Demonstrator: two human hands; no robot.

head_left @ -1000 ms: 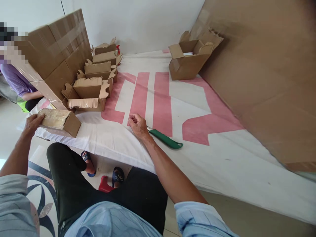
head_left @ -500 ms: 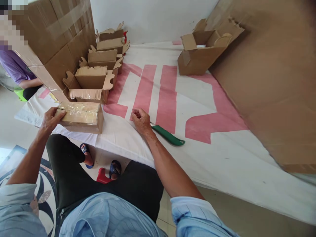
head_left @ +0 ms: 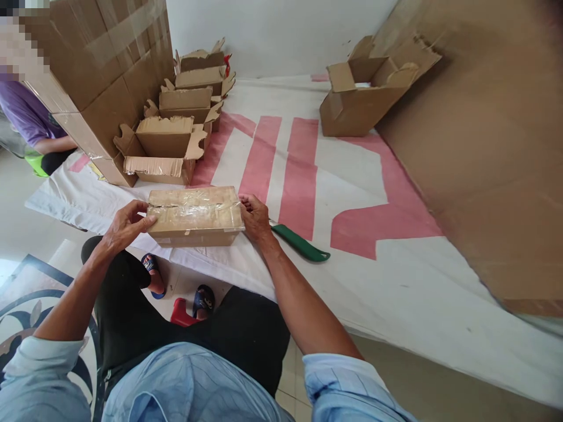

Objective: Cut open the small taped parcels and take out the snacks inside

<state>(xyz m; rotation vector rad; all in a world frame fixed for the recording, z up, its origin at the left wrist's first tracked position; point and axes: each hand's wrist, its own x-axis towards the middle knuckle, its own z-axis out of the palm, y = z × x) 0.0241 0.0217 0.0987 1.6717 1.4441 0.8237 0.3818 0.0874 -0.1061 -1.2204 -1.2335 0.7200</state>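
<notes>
A closed cardboard box [head_left: 196,220], its top seam covered with clear tape, lies at the near edge of the cloth-covered table. My left hand [head_left: 129,223] grips its left end, thumb on top. At the opposite end my right hand [head_left: 255,218] presses against the box with curled fingers; their tips are partly hidden. Just right of my right wrist lies a knife with a green handle [head_left: 303,243]; most of its blade is hidden behind the wrist.
Several opened cardboard boxes [head_left: 160,143] stand in a row at the left, beside a tall stack of cartons [head_left: 105,76]. Another opened box [head_left: 352,111] stands at the back right, against a large cardboard sheet [head_left: 484,158]. A person in a purple sleeve [head_left: 26,111] sits far left.
The taped box has slid right along the table with my left hand, and its right end now meets my right hand. My right hand has hardly moved.
</notes>
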